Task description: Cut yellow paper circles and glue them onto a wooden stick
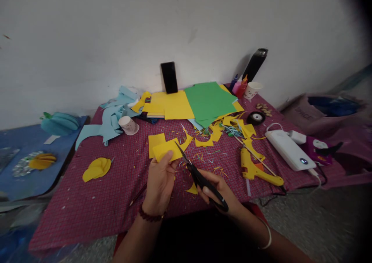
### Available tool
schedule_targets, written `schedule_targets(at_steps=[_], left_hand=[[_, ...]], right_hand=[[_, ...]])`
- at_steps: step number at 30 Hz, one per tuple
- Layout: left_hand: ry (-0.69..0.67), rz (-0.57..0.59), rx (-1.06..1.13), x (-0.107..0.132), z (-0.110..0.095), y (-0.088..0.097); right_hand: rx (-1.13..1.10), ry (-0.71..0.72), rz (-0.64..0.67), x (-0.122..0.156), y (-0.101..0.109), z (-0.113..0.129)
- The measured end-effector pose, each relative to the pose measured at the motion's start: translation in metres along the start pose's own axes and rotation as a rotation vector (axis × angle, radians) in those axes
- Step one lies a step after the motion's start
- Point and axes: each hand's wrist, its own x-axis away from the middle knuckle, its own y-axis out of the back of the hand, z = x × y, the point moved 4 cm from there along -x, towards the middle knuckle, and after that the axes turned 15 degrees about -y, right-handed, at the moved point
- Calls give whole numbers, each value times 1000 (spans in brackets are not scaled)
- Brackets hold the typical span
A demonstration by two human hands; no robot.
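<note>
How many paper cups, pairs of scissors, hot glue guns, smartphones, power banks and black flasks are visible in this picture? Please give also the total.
Paper cups: 2
Pair of scissors: 1
Hot glue gun: 1
Smartphone: 1
Power bank: 1
Black flask: 1
Total: 7

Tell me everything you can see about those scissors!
The scissors have black handles that look like plastic and slim, greyish blades that look like metal. They slant, with the tips pointing forward and left. The right hand holds them by the handles, and the blades are at the edge of the yellow paper. How wide they're open isn't clear.
</note>
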Motion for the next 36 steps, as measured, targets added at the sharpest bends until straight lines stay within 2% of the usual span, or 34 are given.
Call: schedule_targets(at_steps=[5, 11, 22, 28, 36], left_hand=[[24, 62, -66, -3, -4, -1], [32, 38, -143, -6, -8, 1], [56, 86, -352, -16, -13, 9], [69, 175, -391, -21, -16, 9], [184, 352, -457, -26, -25, 6]], right_hand=[[-55, -22, 32, -2, 2, -6], [-43, -43, 60, 1, 4, -5], [45, -98, 8, 6, 9, -3], [64, -135, 33, 10, 11, -4], [75, -152, 94, 15, 20, -3]])
